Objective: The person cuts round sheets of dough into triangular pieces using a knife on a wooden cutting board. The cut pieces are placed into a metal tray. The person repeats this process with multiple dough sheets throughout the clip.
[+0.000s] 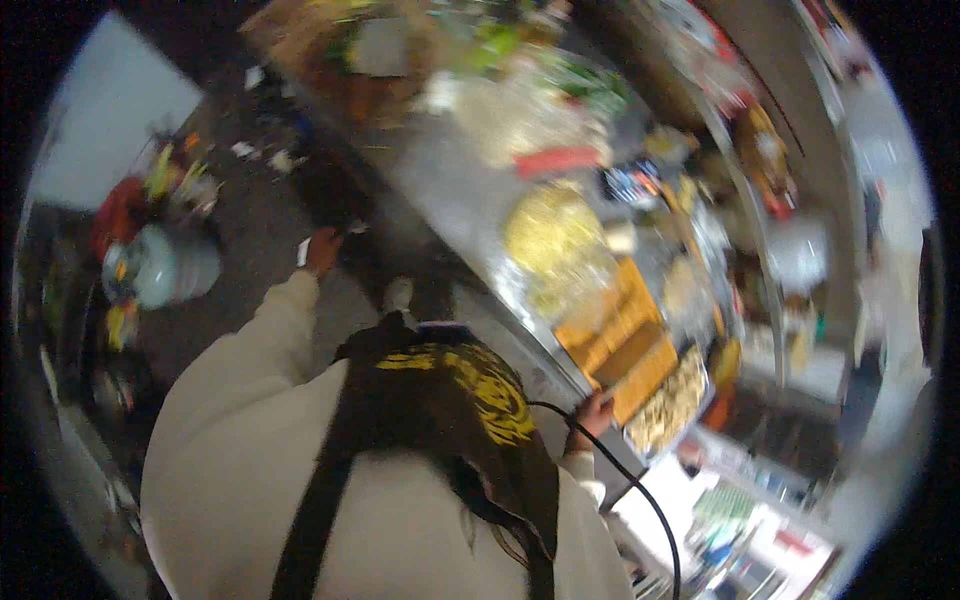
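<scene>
My right hand (591,420) is at the near edge of a wooden cutting board (635,285). Its fingers touch the near end of a wide, dark blade-like piece (631,352) lying across the board, perhaps a cleaver. Blur hides whether they grip it. Just beyond that hand, a metal tray (643,459) holds pale cut pieces of food (667,401). Away from the counter, my left hand (322,251) hangs low over the dark floor at my side, a white patch (303,253) by its wrist. Its fingers are too blurred to read.
A metal counter (442,176) runs diagonally, carrying clear bags of yellow food (555,229), a phone (632,181), a red strip (557,160) and leafy greens (592,86). A black cable (637,480) curves past my right arm. Leftward on the floor lies a pale bucket-like container (176,266) amid scraps.
</scene>
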Available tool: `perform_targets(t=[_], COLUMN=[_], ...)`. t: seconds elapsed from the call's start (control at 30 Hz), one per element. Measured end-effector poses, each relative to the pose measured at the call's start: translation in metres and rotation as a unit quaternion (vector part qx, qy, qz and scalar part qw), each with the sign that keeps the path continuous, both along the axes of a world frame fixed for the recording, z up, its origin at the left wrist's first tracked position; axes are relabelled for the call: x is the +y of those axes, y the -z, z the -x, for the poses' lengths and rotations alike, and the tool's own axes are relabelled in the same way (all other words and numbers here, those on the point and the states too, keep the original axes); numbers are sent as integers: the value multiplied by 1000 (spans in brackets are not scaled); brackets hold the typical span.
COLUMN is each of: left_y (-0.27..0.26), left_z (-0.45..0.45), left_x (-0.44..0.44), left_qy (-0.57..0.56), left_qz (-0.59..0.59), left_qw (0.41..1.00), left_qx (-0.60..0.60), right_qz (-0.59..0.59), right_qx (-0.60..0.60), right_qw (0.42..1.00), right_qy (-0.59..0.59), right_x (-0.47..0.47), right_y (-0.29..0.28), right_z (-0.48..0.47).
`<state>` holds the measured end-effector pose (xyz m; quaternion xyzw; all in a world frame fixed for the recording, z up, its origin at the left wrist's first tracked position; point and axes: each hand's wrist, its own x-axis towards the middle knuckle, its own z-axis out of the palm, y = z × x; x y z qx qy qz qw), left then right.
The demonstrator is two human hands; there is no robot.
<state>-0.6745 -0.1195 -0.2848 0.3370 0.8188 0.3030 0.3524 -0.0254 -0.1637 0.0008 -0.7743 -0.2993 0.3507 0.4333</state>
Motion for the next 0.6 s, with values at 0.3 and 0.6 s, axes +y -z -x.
perform_targets(t=[0.3, 0.6], left_y=[-199, -290], left_z=[-220, -469], left_x=[20, 72], left_qy=[202, 439], left_qz=[-241, -310], left_qw=[943, 839], left_qx=[-108, -80], right_qz=[-71, -76], right_qx=[18, -30], right_qw=[997, 996], right_qy=[-8, -24], right_x=[-70, -154], right_y=[-5, -3], right_z=[-56, -151])
